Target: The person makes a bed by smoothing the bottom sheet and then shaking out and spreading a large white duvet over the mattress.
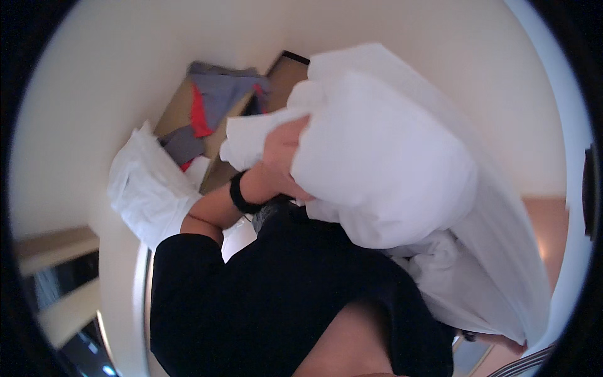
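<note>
A large white cloth (377,155), bunched and folded, fills the middle and right of the head view. My left hand (286,158), with a black band on its wrist, is closed on the near left part of this cloth, some fingers hidden in its folds. At the lower right, my right hand (506,343) is at the cloth's far corner, where the fabric is drawn out to it; most of its fingers are hidden. Another white cloth (148,188) lies behind my left forearm.
Grey and red fabric (219,92) hangs over a brown wooden surface (172,110) at the upper left. A smaller grey piece (183,143) lies below it. Pale walls surround this. Shelves (70,301) with dark openings stand at the lower left.
</note>
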A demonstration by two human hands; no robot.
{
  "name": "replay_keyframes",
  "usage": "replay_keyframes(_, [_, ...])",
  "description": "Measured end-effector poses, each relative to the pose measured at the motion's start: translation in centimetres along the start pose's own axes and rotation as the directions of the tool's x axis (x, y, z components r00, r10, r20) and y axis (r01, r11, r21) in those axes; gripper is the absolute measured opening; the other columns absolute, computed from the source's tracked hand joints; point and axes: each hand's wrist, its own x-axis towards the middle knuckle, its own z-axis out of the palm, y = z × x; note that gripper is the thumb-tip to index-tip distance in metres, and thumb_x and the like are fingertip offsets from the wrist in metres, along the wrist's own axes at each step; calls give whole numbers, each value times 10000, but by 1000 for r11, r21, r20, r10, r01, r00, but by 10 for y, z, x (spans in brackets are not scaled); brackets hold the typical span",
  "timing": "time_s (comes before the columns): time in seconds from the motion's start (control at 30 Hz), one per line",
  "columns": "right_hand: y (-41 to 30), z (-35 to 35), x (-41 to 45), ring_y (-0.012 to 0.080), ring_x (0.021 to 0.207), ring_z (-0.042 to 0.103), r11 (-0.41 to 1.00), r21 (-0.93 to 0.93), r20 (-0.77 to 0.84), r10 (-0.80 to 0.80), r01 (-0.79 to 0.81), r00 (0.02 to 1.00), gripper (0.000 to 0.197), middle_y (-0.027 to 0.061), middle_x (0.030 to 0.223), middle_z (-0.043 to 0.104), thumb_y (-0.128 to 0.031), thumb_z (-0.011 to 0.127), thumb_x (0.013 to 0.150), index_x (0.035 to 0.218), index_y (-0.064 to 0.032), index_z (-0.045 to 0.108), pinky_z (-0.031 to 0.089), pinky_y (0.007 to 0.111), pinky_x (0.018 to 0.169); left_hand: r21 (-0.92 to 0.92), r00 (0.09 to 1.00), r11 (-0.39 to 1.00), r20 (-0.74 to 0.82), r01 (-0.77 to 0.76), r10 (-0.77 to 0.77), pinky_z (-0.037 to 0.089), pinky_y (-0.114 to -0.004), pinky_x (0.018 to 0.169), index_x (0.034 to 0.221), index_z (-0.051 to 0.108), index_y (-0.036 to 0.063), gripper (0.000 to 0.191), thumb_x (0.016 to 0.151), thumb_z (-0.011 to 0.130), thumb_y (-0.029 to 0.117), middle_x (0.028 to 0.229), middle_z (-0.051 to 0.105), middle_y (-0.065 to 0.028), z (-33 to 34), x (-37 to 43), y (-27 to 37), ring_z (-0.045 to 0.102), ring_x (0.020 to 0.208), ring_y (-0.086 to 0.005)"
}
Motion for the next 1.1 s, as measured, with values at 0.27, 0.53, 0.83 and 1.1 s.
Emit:
replay_keyframes(0.27, [190,-165,113,292,916,538,677,-736,97,77,19,992,549,177,984,558,-461,393,834,1131,-4,460,419,403,802,-336,995,942,102,22,13,464,-352,736,970,567,-22,538,577,741,301,977,571,-170,234,95,35,576,856,-276])
replay_keyframes(0.53, [279,-331,104,282,932,537,148,-988,12,406,-52,914,583,189,1017,555,-487,400,835,1155,-2,443,415,393,818,-339,737,770,632,541,-240,336,-350,943,1213,319,-54,721,687,680,283,1185,417,-229,495,81,13,402,1111,-310])
replay_keyframes(0.83, [254,-357,-322,267,1034,498,251,-936,321,897,-247,-305,555,170,1117,527,-412,535,788,1171,-17,466,392,352,870,109,123,899,977,424,-176,283,-378,993,1279,282,-10,847,621,703,317,1270,326,-233,419,-192,-138,321,1191,-349])
replay_keyframes(1.1, [163,-244,-417,243,1010,529,-53,-760,360,796,-648,-487,518,159,1109,551,-328,543,792,1215,-46,446,403,323,857,690,-460,475,721,547,-518,282,-365,992,1300,269,-11,784,703,624,351,1334,258,-221,292,-252,-219,270,1241,-301])
